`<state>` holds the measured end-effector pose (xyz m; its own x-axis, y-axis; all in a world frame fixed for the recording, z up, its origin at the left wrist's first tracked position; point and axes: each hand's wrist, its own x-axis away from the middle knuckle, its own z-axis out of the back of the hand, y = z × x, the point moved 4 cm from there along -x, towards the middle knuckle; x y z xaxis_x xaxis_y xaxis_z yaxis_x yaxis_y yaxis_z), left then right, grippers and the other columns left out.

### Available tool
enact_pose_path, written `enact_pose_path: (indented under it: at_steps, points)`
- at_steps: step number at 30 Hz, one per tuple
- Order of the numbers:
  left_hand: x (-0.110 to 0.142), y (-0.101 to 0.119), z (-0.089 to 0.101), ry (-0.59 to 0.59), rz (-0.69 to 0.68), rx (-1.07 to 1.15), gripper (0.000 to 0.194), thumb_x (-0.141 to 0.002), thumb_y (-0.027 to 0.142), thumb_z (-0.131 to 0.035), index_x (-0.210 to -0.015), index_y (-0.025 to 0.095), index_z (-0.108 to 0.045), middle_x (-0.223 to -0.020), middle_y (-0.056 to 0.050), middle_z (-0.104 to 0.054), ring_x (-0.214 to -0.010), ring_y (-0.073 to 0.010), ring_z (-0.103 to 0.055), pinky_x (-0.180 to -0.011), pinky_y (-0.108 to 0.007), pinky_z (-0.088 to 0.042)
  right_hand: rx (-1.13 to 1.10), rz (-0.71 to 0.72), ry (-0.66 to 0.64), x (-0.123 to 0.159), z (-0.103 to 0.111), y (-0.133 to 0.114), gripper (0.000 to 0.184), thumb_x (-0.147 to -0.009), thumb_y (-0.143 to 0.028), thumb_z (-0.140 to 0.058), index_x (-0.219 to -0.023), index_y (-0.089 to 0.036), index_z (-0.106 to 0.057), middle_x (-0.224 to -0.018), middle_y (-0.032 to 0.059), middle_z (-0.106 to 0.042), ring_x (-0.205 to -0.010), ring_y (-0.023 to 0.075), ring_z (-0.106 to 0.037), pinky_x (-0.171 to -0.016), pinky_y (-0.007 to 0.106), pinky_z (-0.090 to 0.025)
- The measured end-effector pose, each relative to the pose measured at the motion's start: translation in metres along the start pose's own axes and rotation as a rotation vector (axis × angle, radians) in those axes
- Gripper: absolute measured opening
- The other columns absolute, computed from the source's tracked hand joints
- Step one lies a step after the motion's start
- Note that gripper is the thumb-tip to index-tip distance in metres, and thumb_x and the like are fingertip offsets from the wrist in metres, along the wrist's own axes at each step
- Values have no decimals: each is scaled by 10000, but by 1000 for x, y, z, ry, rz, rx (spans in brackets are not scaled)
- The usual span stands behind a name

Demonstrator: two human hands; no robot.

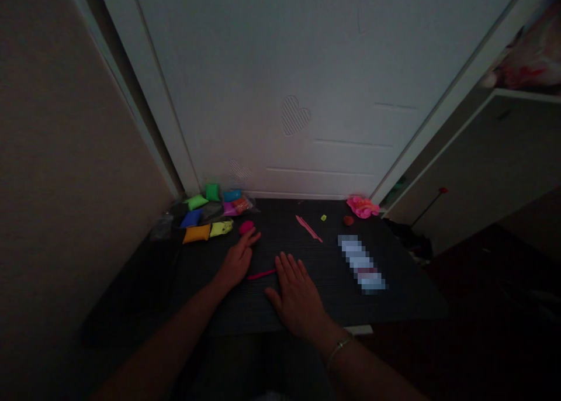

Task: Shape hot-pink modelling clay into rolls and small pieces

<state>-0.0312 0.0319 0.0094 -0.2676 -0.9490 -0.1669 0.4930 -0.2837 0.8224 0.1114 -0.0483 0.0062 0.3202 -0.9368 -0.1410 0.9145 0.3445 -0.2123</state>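
Note:
On the dark table lies a thin strand of pink modelling clay [262,275], stretched between my two hands. My right hand [298,296] rests flat, fingers out, its palm over the strand's right end. My left hand [236,262] is beside the strand's left end, with fingers stretched toward a pink lump of clay [246,227]; whether they touch it I cannot tell. Pink modelling tools [309,229] lie beyond my right hand. A small yellow piece [324,218] and a reddish-brown lump [348,220] sit farther right.
Several clay packets, among them an orange one [197,233] and a green one [212,192], lie at the back left. A pink flower-like piece [363,207] is at the back right. A blurred-out rectangular object [360,263] lies on the right. A white panel [245,85] stands behind the table [394,307].

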Motion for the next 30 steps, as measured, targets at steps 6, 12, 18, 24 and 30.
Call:
enact_pose_path:
  at_steps: [6,12,18,24,30]
  points:
    - [1,2,-1,-16,15,2,486,-804,191,-278,-1285,121,-300,-1243,-66,-492,-1176,-165,-399,-1002,-357,-262,-8,-51,-22,1,-3,-4,659,-844,-525,-225,-1325,-75,-246,-1376,149,-260,-1276,263,-190,-1023,436,-153]
    - [2,3,0,2,-11,23,482,-795,181,-289,-1271,110,-321,-1229,-80,-504,-1171,-167,-407,-1002,-358,-262,24,-113,12,-67,-5,17,774,-769,-641,-261,-1337,-117,-220,-1402,170,-161,-1281,298,-150,-1003,489,-113]
    - [2,1,0,12,-22,10,474,-800,182,-283,-1266,104,-322,-1240,-89,-494,-1176,-163,-402,-1006,-359,-258,41,-47,34,-89,-3,28,767,-782,-638,-215,-1326,-98,-250,-1404,151,-176,-1291,263,-129,-1023,431,-109]
    - [1,3,-1,-3,-40,-69,460,-821,205,-256,-1267,107,-316,-1256,-92,-476,-1159,-157,-421,-984,-349,-303,-19,10,-14,-35,-6,5,787,-782,-621,-258,-1321,-48,-240,-1388,175,-209,-1281,270,-169,-1028,432,-130]
    - [9,20,-10,13,-130,-431,477,-846,249,-237,-1284,75,-307,-1333,-121,-370,-1228,-184,-321,-1009,-367,-261,-76,-63,132,-19,29,25,586,-863,-383,-260,-1343,-63,-161,-1409,130,-167,-1301,211,-95,-1030,421,-168]
